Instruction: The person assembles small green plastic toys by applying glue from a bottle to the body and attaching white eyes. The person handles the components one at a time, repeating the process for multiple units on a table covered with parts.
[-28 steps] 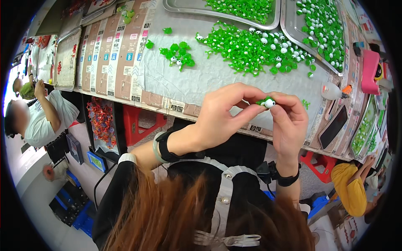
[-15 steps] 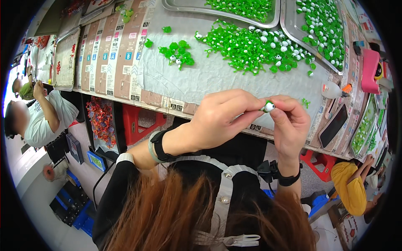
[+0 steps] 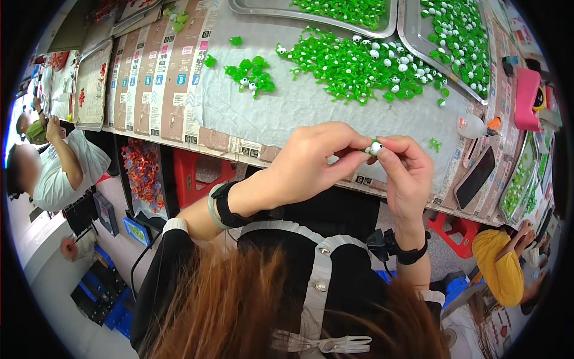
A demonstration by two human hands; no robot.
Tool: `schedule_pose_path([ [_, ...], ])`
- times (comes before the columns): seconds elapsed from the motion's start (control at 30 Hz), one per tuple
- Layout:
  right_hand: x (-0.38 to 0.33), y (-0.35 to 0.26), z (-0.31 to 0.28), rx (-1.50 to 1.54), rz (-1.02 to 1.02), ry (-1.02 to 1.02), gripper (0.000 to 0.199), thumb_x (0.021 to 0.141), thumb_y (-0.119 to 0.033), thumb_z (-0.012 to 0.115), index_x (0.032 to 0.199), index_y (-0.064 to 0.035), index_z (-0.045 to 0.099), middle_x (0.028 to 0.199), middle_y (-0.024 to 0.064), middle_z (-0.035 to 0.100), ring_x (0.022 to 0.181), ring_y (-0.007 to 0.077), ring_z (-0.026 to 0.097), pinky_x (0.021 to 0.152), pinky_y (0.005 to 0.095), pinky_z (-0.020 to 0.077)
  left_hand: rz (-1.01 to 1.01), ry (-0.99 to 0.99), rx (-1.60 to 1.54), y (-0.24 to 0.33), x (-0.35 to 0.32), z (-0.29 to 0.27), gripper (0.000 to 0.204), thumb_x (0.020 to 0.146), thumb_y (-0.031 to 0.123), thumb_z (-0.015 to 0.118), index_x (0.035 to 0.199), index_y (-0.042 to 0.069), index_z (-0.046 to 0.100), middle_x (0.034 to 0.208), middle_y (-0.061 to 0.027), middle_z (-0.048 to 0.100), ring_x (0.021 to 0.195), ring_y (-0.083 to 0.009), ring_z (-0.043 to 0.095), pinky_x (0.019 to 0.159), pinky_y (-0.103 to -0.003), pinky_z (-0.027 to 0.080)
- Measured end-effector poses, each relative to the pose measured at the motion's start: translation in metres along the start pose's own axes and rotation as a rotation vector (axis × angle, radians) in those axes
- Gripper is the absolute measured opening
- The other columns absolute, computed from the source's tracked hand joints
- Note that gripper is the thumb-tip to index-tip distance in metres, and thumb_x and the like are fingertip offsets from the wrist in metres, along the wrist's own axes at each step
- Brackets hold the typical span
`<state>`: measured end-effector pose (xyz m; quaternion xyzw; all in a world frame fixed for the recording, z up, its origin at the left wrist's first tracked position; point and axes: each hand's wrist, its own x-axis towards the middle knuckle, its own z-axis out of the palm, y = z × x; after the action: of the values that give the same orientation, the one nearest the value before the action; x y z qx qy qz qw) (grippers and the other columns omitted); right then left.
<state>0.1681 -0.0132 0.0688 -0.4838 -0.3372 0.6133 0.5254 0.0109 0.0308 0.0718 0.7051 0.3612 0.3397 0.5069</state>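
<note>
Between both hands I hold a small green toy figure with a white, black-dotted eye ball (image 3: 375, 148), just above the table's near edge. My left hand (image 3: 320, 158) pinches it from the left between thumb and index finger. From the other side, my right hand (image 3: 409, 167) grips it with thumb and fingertips. My fingers hide most of its green part. Beyond my hands spreads a big heap of green figures and white eye balls (image 3: 359, 67) on a pale cloth (image 3: 239, 119). A smaller cluster of green pieces (image 3: 251, 75) lies to its left.
Metal trays of green pieces stand at the back (image 3: 317, 19) and back right (image 3: 418, 48). To the right are a squeeze bottle (image 3: 471, 127), a dark phone (image 3: 475, 178) and a pink tape dispenser (image 3: 527, 99). A red stool (image 3: 194, 179) is under the table. Co-workers sit on both sides.
Both hands have shifted slightly left with the toy figure still pinched between them. The eye ball has turned a little. The heap and trays stay as they were.
</note>
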Motion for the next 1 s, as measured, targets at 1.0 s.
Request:
schedule_pose_path([
  [1.0,0.0009,0.0039,0.0036,-0.001,0.003,0.009,0.01,0.077,-0.001,0.05,0.086,0.0037,0.052,0.081,0.0077,0.055,0.073,0.0111,0.053,0.066,0.0214,0.0421,-0.037,-0.015,-0.005,-0.0048,0.0,0.0001,0.017,0.066,-0.003,0.057,0.082,-0.003,0.055,0.072,-0.0095,0.057,0.063,-0.0152,0.057,0.055,-0.022,0.046],
])
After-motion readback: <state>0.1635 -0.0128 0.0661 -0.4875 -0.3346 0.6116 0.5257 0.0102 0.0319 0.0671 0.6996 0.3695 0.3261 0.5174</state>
